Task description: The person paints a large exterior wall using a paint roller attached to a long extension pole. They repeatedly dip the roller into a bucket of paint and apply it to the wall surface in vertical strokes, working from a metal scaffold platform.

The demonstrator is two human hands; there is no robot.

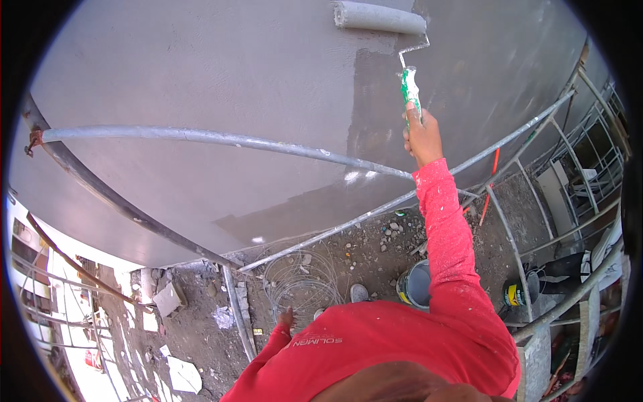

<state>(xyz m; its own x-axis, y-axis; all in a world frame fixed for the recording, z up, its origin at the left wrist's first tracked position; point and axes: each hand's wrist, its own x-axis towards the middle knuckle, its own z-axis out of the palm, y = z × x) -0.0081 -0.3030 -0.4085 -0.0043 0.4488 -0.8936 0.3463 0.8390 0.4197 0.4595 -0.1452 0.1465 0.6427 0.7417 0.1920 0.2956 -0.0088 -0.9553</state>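
Note:
My right hand point(423, 137) is wrapped round the green and white handle of a paint roller point(382, 18), with the arm stretched up and forward. The roller's pale grey sleeve lies against the wall point(268, 74), near the top edge of the view. Lighter grey coating covers the wall's left part, and a darker grey patch point(382, 100) lies below and right of the roller. Low beside my body hangs my left hand point(286, 317), small in view and partly hidden, so its fingers cannot be made out. It is nearest to a coil of wire point(305, 285) on the ground.
Metal scaffold tubes point(221, 139) cross in front of the wall and continue at right. A bucket point(418, 285) stands below my right arm; another bucket point(522, 291) is farther right. Rubble point(394, 233), a broken block point(169, 299) and paper scraps point(184, 375) litter the dirt ground.

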